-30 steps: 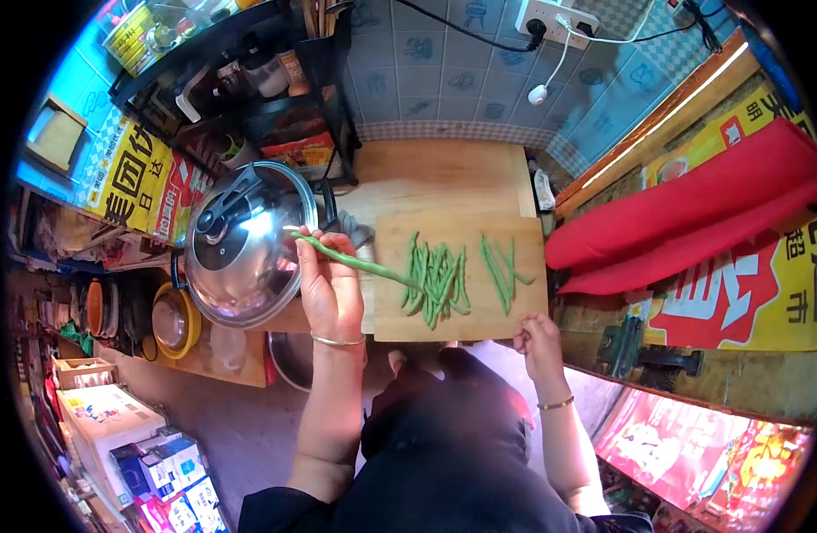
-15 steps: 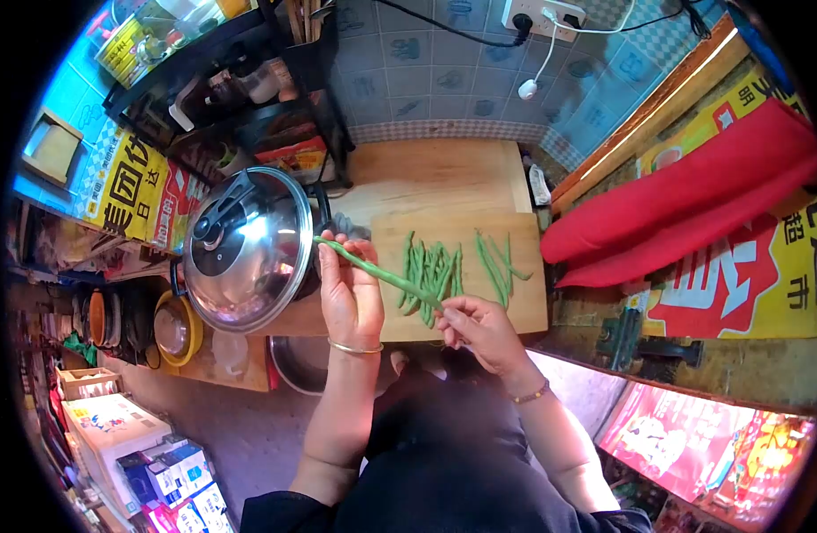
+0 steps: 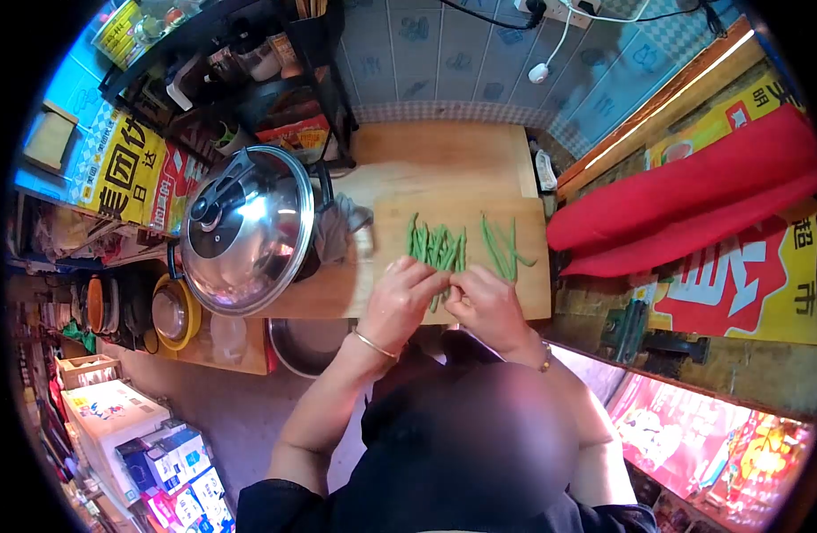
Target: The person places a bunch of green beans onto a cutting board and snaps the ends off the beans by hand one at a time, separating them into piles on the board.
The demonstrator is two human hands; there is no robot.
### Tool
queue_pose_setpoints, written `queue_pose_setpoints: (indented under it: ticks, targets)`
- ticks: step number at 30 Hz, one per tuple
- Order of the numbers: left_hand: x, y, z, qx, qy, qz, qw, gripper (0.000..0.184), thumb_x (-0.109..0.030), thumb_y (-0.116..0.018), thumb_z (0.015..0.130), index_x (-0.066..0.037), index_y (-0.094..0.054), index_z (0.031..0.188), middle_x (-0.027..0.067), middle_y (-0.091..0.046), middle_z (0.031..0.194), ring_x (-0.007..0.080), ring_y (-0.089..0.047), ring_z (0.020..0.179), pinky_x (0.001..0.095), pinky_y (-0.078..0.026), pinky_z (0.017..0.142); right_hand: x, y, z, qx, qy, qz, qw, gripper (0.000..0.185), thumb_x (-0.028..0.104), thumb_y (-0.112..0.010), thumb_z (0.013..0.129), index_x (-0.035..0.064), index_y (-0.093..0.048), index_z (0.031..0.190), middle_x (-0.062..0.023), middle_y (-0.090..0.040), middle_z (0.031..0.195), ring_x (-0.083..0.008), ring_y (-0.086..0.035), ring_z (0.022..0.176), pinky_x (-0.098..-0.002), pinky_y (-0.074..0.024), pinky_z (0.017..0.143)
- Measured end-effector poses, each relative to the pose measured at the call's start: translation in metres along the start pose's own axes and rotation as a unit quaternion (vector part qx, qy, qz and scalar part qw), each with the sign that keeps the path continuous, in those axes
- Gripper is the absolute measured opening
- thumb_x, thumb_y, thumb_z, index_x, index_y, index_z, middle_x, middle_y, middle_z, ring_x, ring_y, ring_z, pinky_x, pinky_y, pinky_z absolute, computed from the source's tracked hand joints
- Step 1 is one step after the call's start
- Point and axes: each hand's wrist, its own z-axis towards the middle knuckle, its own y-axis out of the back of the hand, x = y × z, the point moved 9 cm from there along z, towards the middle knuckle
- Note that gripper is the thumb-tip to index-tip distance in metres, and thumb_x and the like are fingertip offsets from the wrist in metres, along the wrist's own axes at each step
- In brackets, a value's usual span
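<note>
Above the front of the wooden cutting board (image 3: 391,222), my left hand (image 3: 404,298) and my right hand (image 3: 487,306) meet, fingertips pinched together. The green bean held between them is mostly hidden by the fingers. Just beyond the hands lies a pile of green beans (image 3: 437,244) on the board, its near end partly covered. Several more green beans (image 3: 512,249) lie apart to the right, close to my right hand's knuckles. A bracelet circles each wrist.
A lidded steel pot (image 3: 275,226) stands left of the board, with a grey cloth (image 3: 337,226) beside it. A red cloth (image 3: 684,200) lies to the right. Behind is a black rack (image 3: 333,89); a pan (image 3: 306,342) sits below the counter edge.
My hands have come together; before, they were apart with a green bean stretched between them. My left hand moved right and turned palm down. The view has shifted slightly.
</note>
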Motion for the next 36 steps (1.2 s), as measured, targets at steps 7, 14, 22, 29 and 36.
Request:
queue_pose_setpoints:
  ticks: [7, 14, 22, 29, 36]
  targets:
    - [0.034, 0.001, -0.017, -0.035, 0.110, -0.205, 0.972, 0.018, -0.004, -0.059, 0.076, 0.000, -0.058, 0.093, 0.0127, -0.057, 0.086, 0.0272, -0.056, 0.074, 0.0324, -0.046, 0.065, -0.020, -0.025, 0.004, -0.060, -0.120, 0.135, 0.982, 0.005, 0.001, -0.058, 0.073, 0.0007, -0.055, 0.076, -0.0048, -0.051, 0.065, -0.0107, -0.050, 0.053, -0.0242, -0.0412, 0.049]
    - [0.082, -0.020, -0.054, -0.075, 0.282, -0.340, 0.894, 0.017, -0.007, -0.060, 0.078, 0.004, -0.059, 0.092, 0.0099, -0.059, 0.075, 0.0154, -0.057, 0.066, 0.0244, -0.045, 0.057, -0.066, -0.096, -0.025, -0.030, -0.316, 0.465, 0.826, 0.006, 0.004, -0.055, 0.080, -0.0012, -0.054, 0.081, 0.0005, -0.053, 0.068, -0.0043, -0.047, 0.056, -0.0195, -0.0398, 0.049]
    - [0.157, 0.057, -0.091, -0.451, 0.326, -0.478, 0.680, 0.016, -0.013, -0.049, 0.088, -0.001, -0.054, 0.097, 0.0039, -0.057, 0.080, 0.0076, -0.052, 0.070, 0.0191, -0.041, 0.063, -0.169, -0.131, -0.134, 0.026, -0.468, 0.330, 0.819, 0.008, 0.004, -0.052, 0.080, -0.0008, -0.054, 0.085, -0.0005, -0.052, 0.064, -0.0049, -0.048, 0.055, -0.0182, -0.0384, 0.048]
    - [0.179, 0.052, -0.064, -0.324, 0.378, -0.380, 0.780, 0.016, -0.014, -0.048, 0.089, -0.002, -0.057, 0.095, -0.0001, -0.055, 0.080, 0.0041, -0.047, 0.071, 0.0168, -0.037, 0.064, -0.166, -0.142, -0.100, 0.001, -0.150, 0.032, 0.988, 0.013, 0.008, -0.053, 0.077, -0.0008, -0.056, 0.086, -0.0135, -0.057, 0.064, -0.0259, -0.056, 0.058, -0.0312, -0.0441, 0.051]
    - [0.233, -0.135, -0.060, -0.061, 0.473, -0.389, 0.788, 0.019, -0.017, -0.055, 0.084, 0.000, -0.059, 0.090, 0.0004, -0.056, 0.070, 0.0056, -0.047, 0.056, 0.0196, -0.039, 0.050, -0.177, -0.200, -0.075, 0.108, -0.300, -0.114, 0.941, 0.019, 0.014, -0.054, 0.077, 0.0058, -0.060, 0.092, -0.0161, -0.057, 0.088, -0.0363, -0.057, 0.077, -0.0423, -0.0461, 0.066]
